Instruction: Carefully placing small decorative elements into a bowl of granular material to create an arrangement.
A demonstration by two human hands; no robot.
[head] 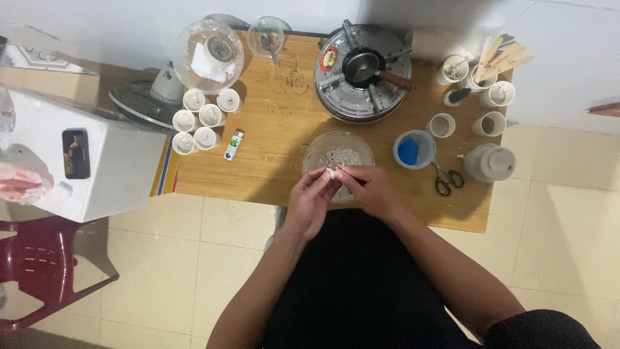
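Left hand (pixel 311 197) and right hand (pixel 367 187) brought together just over the near rim of the glass bowl (pixel 316 150), fingertips meeting. Pinched between the fingertips of both hands, a small white piece (pixel 332 172), round and short; too small to tell more about it. Both forearms reaching forward from the body, the left one from lower left, the right one bent in from lower right, wrists slightly raised above the wooden worktop (pixel 278 129).

Glass bowl: clear, shallow, with a heap of pale grey-white small bits (pixel 341 156) inside, partly hidden by the hands.

Just right of the bowl, a small round container with blue content (pixel 409 150). Further right of the bowl, black-handled scissors (pixel 447 179), then a whitish jar with lid (pixel 489 162). Behind the bowl, a round metal stove (pixel 361 72) carrying a small dark pot with brown handle (pixel 363 66). Right and behind the bowl, several white cups (pixel 467 123), and one cup full of flat wooden sticks (pixel 497 59). Left of the bowl, a small lighter (pixel 234 144) lying flat. Further left and behind, a group of six small white cups (pixel 200 119), filled white. Behind those, a big clear glass jar (pixel 208 55) and a smaller glass dish (pixel 267 35). Far left of the bowl, off the worktop, a white box (pixel 77 161) and a dark red plastic chair (pixel 39 265) on the tiled floor (pixel 155 271).
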